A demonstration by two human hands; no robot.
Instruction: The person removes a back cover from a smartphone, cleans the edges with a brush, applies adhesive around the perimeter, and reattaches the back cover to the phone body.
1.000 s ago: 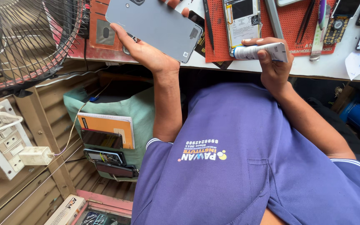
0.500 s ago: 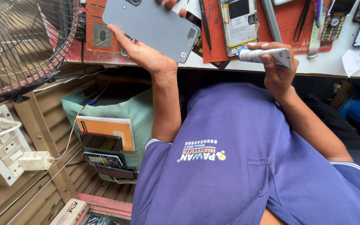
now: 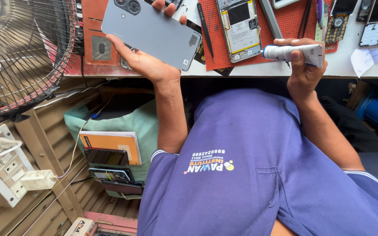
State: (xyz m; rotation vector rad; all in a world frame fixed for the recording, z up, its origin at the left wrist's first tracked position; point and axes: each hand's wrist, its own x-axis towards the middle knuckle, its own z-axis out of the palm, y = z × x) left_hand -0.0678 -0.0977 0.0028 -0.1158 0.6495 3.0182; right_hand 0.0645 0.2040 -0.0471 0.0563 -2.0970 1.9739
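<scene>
The left hand (image 3: 147, 61) cradles a flat grey plastic phone back cover (image 3: 152, 31) in the upper left of the frame, thumb under one long edge and fingertips curled over the far edge, camera cut-outs pointing toward the top. The right hand (image 3: 302, 65), at upper right, is closed around a small white tube with a blue band (image 3: 292, 52), held level with its nozzle end pointing left, toward the middle of the frame.

Between the hands, on a red perforated work mat (image 3: 285, 26) lying on the white desk (image 3: 364, 65), rests an opened phone body with a yellow-edged battery (image 3: 240, 27). Black tweezers (image 3: 205, 29) lie just beside it on the mat's left edge.

A squeeze of the tube while it points sideways could drop its contents on the mat or the open phone. The cover is gripped only by its edges and could slip.

The tube's tip is too small to show whether it is capped. The top of the desk is cut off, so the further tools and circuit boards there are only partly seen.
</scene>
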